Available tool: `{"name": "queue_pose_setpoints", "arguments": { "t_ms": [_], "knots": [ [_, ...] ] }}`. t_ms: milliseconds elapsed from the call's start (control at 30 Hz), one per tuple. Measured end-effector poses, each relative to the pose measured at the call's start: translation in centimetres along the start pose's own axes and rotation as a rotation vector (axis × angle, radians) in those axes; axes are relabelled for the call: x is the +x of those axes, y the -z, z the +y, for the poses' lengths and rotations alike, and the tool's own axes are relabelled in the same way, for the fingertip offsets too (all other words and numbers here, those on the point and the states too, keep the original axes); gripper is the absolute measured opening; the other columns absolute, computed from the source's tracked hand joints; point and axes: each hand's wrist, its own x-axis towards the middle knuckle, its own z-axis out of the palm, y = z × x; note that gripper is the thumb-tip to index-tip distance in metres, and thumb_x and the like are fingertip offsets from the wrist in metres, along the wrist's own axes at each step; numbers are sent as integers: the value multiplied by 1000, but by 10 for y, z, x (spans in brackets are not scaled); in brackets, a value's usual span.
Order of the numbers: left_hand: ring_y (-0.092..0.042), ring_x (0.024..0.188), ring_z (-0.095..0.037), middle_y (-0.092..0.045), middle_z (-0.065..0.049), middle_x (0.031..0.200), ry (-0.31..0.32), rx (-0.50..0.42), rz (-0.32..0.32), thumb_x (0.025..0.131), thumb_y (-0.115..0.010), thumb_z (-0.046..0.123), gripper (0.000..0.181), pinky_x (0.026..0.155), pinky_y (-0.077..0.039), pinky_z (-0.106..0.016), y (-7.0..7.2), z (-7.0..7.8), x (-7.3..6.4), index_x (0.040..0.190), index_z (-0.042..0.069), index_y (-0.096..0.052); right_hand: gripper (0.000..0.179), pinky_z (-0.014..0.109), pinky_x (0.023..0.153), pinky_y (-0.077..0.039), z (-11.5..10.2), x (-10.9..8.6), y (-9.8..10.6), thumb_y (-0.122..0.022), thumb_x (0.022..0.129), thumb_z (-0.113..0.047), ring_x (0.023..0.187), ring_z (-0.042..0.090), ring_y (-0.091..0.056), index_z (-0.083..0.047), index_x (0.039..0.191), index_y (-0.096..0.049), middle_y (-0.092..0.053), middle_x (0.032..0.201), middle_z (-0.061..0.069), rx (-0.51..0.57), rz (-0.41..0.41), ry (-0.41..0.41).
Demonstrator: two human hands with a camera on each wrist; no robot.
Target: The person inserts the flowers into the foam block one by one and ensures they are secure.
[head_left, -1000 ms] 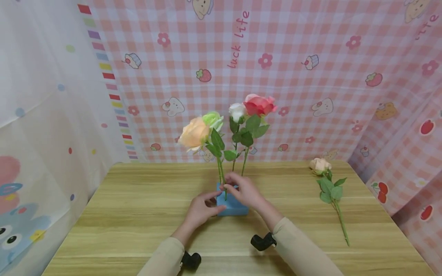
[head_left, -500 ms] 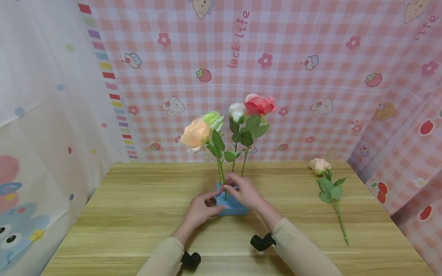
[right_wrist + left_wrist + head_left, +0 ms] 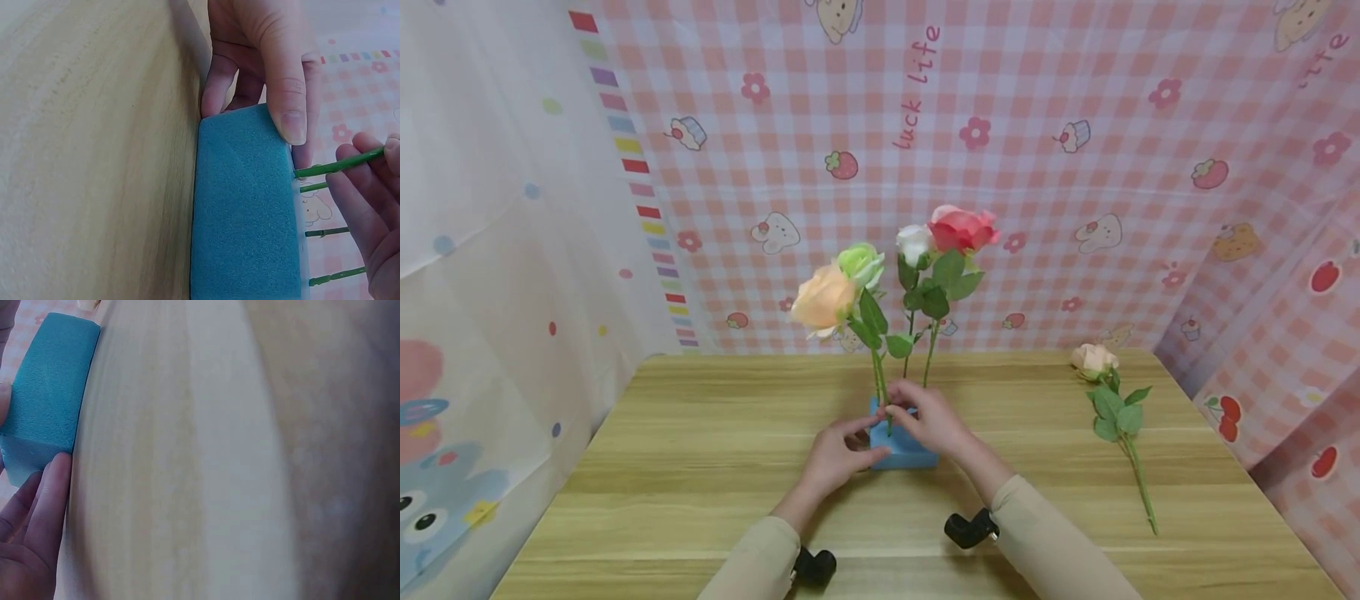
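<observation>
A blue foam block (image 3: 913, 457) stands on the table, its front face filling much of the right wrist view. My left hand (image 3: 835, 457) grips the block's left end, thumb at the top front edge and fingers around the side. Between thumb and fingers my right hand (image 3: 931, 421) pinches the green stem (image 3: 337, 164) of a peach rose (image 3: 823, 300), whose lower end meets the block's top near the left end. Upright in the block behind it are a green-white rose (image 3: 862, 265), a white rose (image 3: 914, 244) and a coral-red rose (image 3: 962, 228).
Another pale peach rose (image 3: 1094, 360) lies on the wooden table (image 3: 715, 433) at the right, its stem pointing toward the front. A pink checked cloth (image 3: 1022, 108) hangs behind the table, and a white printed curtain (image 3: 512, 250) hangs at the left.
The peach rose's head has dropped slightly, showing more of the green-white rose. My right hand has moved down a little with the stem. The left hand stays on the block.
</observation>
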Motion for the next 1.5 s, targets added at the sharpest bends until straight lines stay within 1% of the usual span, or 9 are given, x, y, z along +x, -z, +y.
{"name": "queue_pose_setpoints", "arguments": {
  "t_ms": [167, 267, 467, 667, 833, 967, 1067, 1267, 1500],
  "knots": [
    [-64, 79, -15, -65, -4, 95, -4, 6, -3, 81, -84, 29, 49, 67, -56, -29, 0, -1, 0, 125, 11, -71, 9, 35, 80, -57, 1, 0, 0, -63, 97, -2, 84, 20, -70, -3, 105, -61, -73, 94, 8, 14, 1, -2],
    [-63, 79, -15, -64, -3, 94, -5, 9, -4, 81, -84, 29, 49, 67, -56, -29, 0, -1, 0, 125, 11, -71, 10, 35, 81, -57, 0, -1, 1, -63, 97, -2, 86, 20, -70, -2, 107, -63, -73, 96, 8, 28, -6, -24],
    [-63, 79, -16, -65, -5, 94, -13, 16, 1, 81, -84, 29, 51, 68, -55, -29, -1, -2, 1, 126, 10, -70, 14, 33, 84, -56, 1, -4, 0, -64, 96, -2, 94, 21, -70, -2, 110, -66, -73, 101, 9, 63, -23, -98],
    [-64, 79, -15, -65, -5, 94, -24, 19, 3, 80, -85, 29, 52, 67, -56, -28, -1, -4, 2, 126, 11, -70, 20, 32, 81, -56, 2, -7, 0, -65, 95, -3, 97, 24, -68, 2, 115, -65, -72, 107, 12, 60, -22, -110],
    [-63, 81, -15, -64, -3, 96, -2, 28, -8, 80, -84, 31, 53, 67, -56, -28, 0, -3, 1, 127, 11, -69, 25, 34, 85, -55, 1, -12, 6, -64, 97, -6, 100, 25, -67, 1, 122, -64, -70, 109, 11, 88, -43, -148],
    [-63, 82, -15, -64, -3, 97, 5, 41, -10, 80, -85, 33, 55, 69, -55, -29, 1, -1, 0, 128, 12, -69, 26, 38, 87, -54, 1, -19, 12, -63, 98, -8, 101, 25, -66, -1, 123, -63, -71, 108, 10, 108, -71, -179],
    [-63, 83, -15, -64, -3, 98, 7, 46, -10, 80, -84, 33, 55, 70, -55, -29, 1, 0, 0, 129, 12, -68, 25, 38, 86, -54, 2, -26, 19, -62, 98, -9, 99, 25, -67, 2, 122, -63, -71, 107, 11, 111, -90, -175],
    [-63, 84, -15, -64, -3, 99, 12, 43, -21, 80, -84, 33, 55, 71, -55, -30, 1, 1, 0, 129, 12, -68, 27, 35, 85, -54, 5, -42, 35, -63, 98, -10, 98, 23, -67, 3, 123, -63, -72, 105, 11, 111, -102, -194],
    [-62, 85, -16, -64, -2, 99, 21, 35, -30, 80, -84, 33, 55, 72, -55, -31, 1, 2, -1, 129, 13, -68, 29, 31, 82, -54, 10, -67, 56, -63, 98, -10, 96, 20, -67, 3, 124, -60, -72, 104, 12, 108, -98, -232]
  ]
}}
